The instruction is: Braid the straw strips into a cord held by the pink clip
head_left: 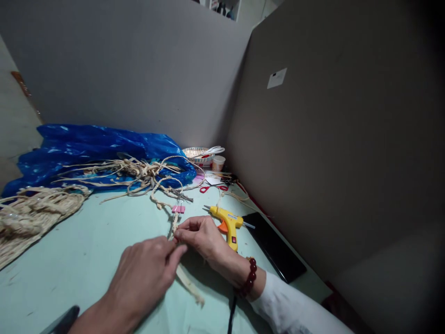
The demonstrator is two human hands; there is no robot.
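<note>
Tabletop (pixel 100 232): one glue gun (pixel 227 221), one clip (pixel 178 209); right hand (pixel 206 237) pinching one braid (pixel 175 220); left hand (pixel 146 264), grip unclear.

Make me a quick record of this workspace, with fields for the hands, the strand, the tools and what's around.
Right side: right hand pinching a braided strand
Left side: left hand close beside it; grip unclear
Fastener: pink clip on the strand, beyond both hands
Tools: yellow glue gun, lying right of the strand; red-handled scissors farther back
Back left: blue plastic, loose fibre strips over it
Far left: woven piece
</note>
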